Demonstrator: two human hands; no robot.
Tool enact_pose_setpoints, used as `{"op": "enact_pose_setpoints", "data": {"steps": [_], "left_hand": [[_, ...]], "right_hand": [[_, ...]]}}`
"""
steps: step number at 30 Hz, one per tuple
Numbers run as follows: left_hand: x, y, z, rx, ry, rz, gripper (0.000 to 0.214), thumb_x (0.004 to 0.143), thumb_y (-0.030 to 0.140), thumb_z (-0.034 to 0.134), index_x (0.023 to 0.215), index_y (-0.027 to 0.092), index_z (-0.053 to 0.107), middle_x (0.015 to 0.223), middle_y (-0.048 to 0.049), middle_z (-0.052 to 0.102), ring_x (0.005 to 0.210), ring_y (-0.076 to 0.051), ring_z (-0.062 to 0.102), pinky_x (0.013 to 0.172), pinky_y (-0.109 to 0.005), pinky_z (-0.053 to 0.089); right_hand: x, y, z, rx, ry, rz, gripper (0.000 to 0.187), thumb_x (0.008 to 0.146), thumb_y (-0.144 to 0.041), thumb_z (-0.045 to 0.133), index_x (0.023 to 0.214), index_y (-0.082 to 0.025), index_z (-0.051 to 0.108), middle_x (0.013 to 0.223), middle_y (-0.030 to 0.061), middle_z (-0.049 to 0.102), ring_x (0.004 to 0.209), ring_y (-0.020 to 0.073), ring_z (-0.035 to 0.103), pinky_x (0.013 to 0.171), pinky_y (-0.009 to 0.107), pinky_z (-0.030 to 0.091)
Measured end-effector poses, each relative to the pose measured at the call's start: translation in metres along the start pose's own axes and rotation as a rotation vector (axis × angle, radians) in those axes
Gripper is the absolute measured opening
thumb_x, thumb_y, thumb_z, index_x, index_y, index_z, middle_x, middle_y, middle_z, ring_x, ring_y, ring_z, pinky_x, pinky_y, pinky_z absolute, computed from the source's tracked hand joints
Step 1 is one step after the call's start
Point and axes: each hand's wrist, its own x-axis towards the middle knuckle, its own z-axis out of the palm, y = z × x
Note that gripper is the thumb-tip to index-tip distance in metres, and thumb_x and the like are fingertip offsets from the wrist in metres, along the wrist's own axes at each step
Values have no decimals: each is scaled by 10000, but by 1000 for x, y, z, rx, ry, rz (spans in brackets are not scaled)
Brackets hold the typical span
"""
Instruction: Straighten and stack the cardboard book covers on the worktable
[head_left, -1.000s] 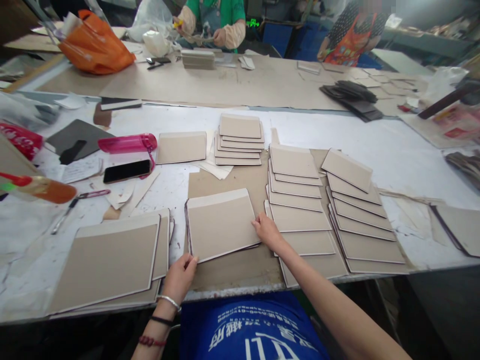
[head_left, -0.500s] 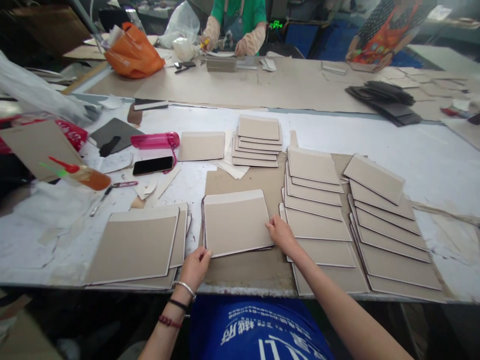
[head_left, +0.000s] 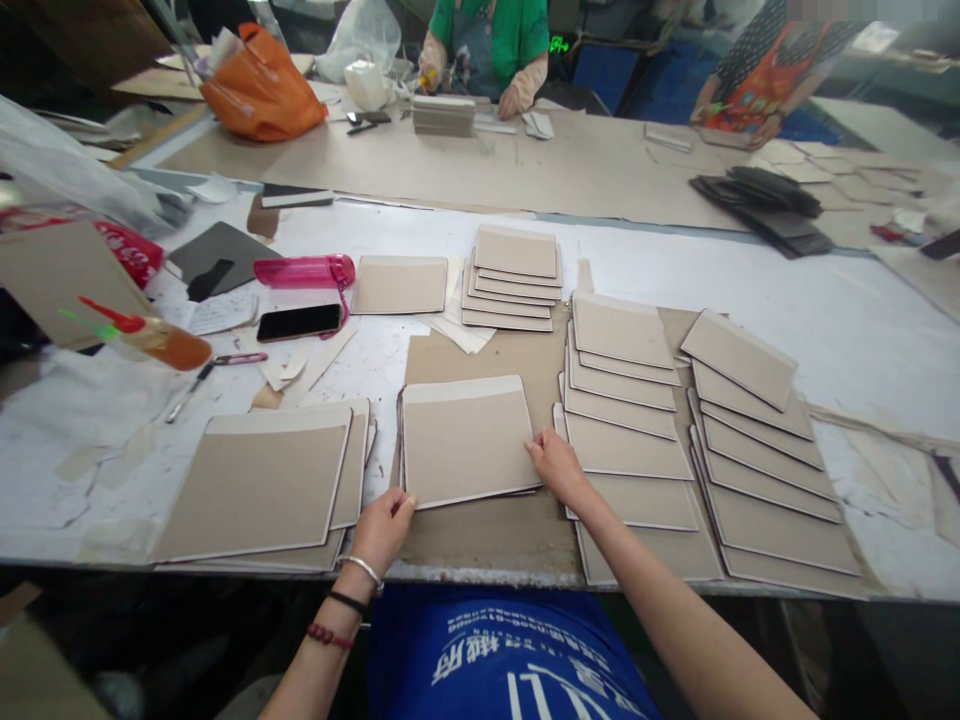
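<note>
A small stack of grey cardboard panels (head_left: 465,435) with white top edges lies on a brown cardboard sheet (head_left: 480,540) in front of me. My left hand (head_left: 384,525) pinches the stack's near left corner, fingers closed on it. My right hand (head_left: 553,462) holds the stack's right edge near the lower corner, fingers curled against it. Fanned rows of similar panels (head_left: 626,400) lie just right of my right hand. A larger pile of panels (head_left: 259,485) sits left of my left hand.
Another fanned row (head_left: 757,440) lies far right, a short stack (head_left: 514,275) and a single panel (head_left: 399,285) behind. A phone (head_left: 298,322), pink case (head_left: 304,270), glue bottle (head_left: 154,340) and scissors (head_left: 202,372) sit left. Two other people work at the far table, by an orange bag (head_left: 259,90).
Both hands stay on the stack's corners; it has barely shifted. The camera view swung to the left and then settled.
</note>
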Motion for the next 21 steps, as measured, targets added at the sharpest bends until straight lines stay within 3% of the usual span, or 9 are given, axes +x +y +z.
{"op": "enact_pose_setpoints", "data": {"steps": [21], "left_hand": [[-5,2,0,-31,21,-1,268,712,384,392,511,206,389,443,45,416,482,-122,414,496,-235,288]], "right_hand": [[1,-2,-2,-20,2,-8,108,833,-249,456,813,-164,519,762,66,595,690,160,528,558,234,277]]}}
